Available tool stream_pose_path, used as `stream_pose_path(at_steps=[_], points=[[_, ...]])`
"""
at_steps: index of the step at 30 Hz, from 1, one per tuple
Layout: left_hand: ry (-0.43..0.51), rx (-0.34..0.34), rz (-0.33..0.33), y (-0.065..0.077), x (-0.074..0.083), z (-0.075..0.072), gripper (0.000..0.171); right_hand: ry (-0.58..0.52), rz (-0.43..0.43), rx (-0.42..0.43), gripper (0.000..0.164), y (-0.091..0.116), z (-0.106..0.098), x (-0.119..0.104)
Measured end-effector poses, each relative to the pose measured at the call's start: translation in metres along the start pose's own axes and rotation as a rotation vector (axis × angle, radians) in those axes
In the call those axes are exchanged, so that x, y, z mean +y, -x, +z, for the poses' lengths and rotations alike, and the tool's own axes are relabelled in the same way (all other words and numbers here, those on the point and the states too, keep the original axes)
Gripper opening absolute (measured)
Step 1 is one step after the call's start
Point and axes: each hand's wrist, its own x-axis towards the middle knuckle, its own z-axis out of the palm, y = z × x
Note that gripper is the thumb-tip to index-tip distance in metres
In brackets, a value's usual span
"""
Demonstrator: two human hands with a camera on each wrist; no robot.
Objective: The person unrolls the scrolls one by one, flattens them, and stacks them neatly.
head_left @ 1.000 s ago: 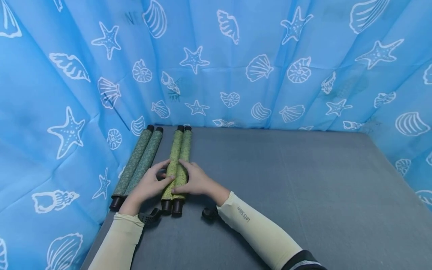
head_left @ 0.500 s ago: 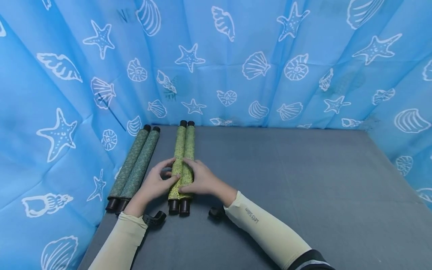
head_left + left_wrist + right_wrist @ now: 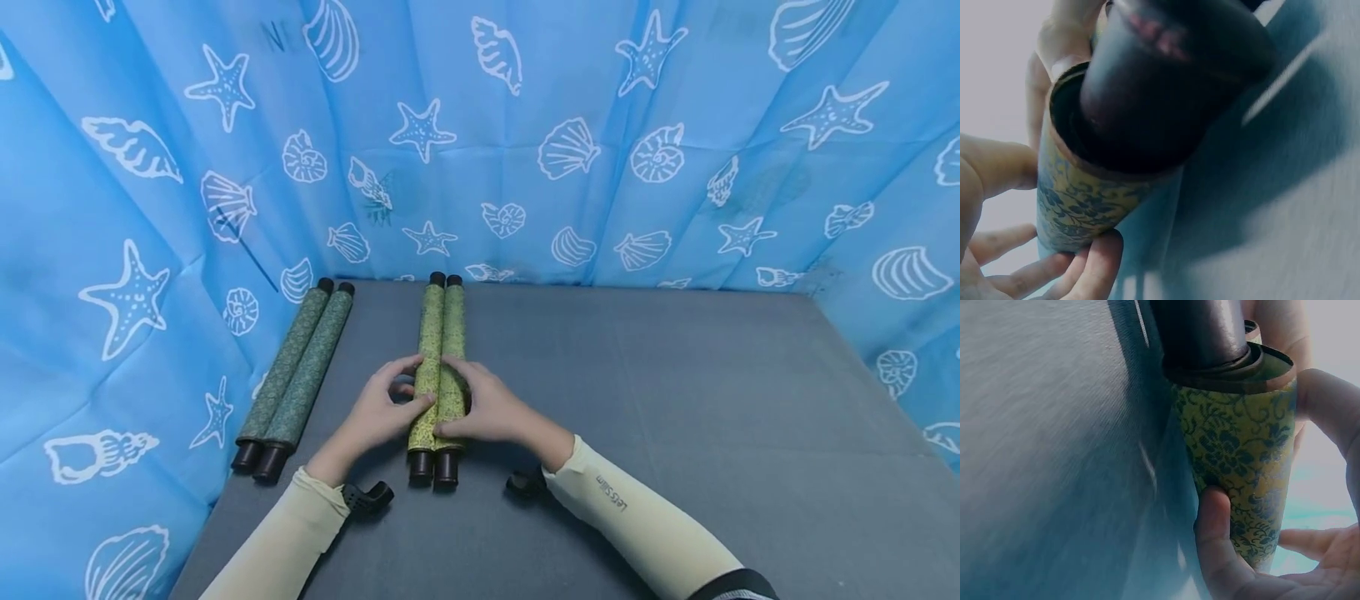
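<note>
Two yellow-green rolled scrolls with dark knobs lie side by side on the grey table, left of the middle in the head view. My left hand (image 3: 382, 408) grips the left scroll (image 3: 431, 333) near its front end, thumb on one side and fingers round the other. On the right scroll (image 3: 453, 333), my right hand (image 3: 486, 404) has the same kind of hold. The left wrist view shows fingers curled under a patterned scroll (image 3: 1085, 209) with a dark knob (image 3: 1147, 94). Blue flowers cover the yellow scroll (image 3: 1241, 444) in the right wrist view.
Two dark green rolled scrolls, the outer one (image 3: 288, 358) and the inner one (image 3: 315, 367), lie close together along the table's left edge. A blue curtain (image 3: 510, 142) with white shells and starfish hangs behind the grey table (image 3: 675, 400) and at both sides.
Both hands have moved the two yellow-green scrolls to the right, widening the gap from the dark green pair. The holds look the same. The dark green scrolls stay by the left edge.
</note>
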Motion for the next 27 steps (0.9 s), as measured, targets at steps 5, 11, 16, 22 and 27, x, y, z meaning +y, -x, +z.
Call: stream_pose_path(at_steps=[5, 11, 16, 22, 27], points=[[0.002, -0.021, 0.004, -0.004, 0.010, 0.014, 0.069, -0.009, 0.006, 0.026, 0.112, 0.017, -0.012, 0.004], [0.020, -0.035, 0.006, -0.006, 0.022, 0.029, 0.068, -0.033, 0.006, 0.029, 0.111, 0.032, -0.022, 0.010], [0.019, -0.053, 0.024, -0.010, 0.028, 0.045, 0.067, -0.026, 0.016, 0.042, 0.110, 0.047, -0.030, 0.017], [0.023, -0.097, 0.059, -0.016, 0.040, 0.063, 0.068, -0.023, 0.028, 0.065, 0.109, 0.066, -0.044, 0.026], [0.036, -0.118, 0.081, -0.019, 0.050, 0.075, 0.068, 0.000, 0.027, 0.079, 0.110, 0.078, -0.053, 0.035]])
